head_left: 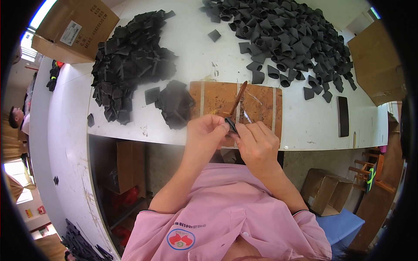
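Black fabric piece (231, 125) sits pinched between both hands just above the near edge of the wooden board (261, 108) — its long axis slants up-left to down-right. The left hand (204, 132) closes thumb and forefinger on its upper end; the right hand (257, 145) curls shut on the lower end, equally near. It looks thin, matte and pliable. A slim brown stick-like tool (238, 98) lies on the board beyond — flat pieces (130, 65) left, curled ones (291, 39) right.

A white table (305, 124) stands under bright window light (41, 13), cardboard boxes (326, 191) beneath it.
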The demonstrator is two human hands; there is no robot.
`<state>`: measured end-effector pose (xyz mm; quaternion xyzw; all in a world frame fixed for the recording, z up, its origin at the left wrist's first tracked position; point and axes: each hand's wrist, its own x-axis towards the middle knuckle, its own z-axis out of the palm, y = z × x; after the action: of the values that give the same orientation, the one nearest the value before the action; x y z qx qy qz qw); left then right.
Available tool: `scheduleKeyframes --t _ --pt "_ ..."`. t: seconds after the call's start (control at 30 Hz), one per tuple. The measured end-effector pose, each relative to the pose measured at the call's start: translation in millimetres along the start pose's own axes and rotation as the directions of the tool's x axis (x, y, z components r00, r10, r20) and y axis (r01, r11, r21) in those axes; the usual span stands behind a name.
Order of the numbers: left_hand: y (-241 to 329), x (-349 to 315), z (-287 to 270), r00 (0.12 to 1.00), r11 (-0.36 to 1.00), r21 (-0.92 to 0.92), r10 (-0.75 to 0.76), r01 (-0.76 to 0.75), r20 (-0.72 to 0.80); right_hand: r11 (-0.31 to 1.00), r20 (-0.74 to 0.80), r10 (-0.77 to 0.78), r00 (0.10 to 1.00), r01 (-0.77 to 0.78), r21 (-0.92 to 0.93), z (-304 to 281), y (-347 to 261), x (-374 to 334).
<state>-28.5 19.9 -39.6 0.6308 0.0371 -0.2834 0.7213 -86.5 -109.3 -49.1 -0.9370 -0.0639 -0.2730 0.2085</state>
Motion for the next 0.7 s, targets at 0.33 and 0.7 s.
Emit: scheduleKeyframes --t 0.33,0.7 --pt "-13.4 -6.9 16.7 0.679 0.56 0.567 0.734 -0.605 0.0 0.92 -0.076 0.167 0.983 -0.128 0.37 -3.2 -2.5 16.3" --pt "14.2 -12.2 14.1 0.984 0.954 -0.263 0.165 -0.141 0.07 -0.49 0.66 0.397 0.638 -0.461 0.74 -3.1 10.3 15.5"
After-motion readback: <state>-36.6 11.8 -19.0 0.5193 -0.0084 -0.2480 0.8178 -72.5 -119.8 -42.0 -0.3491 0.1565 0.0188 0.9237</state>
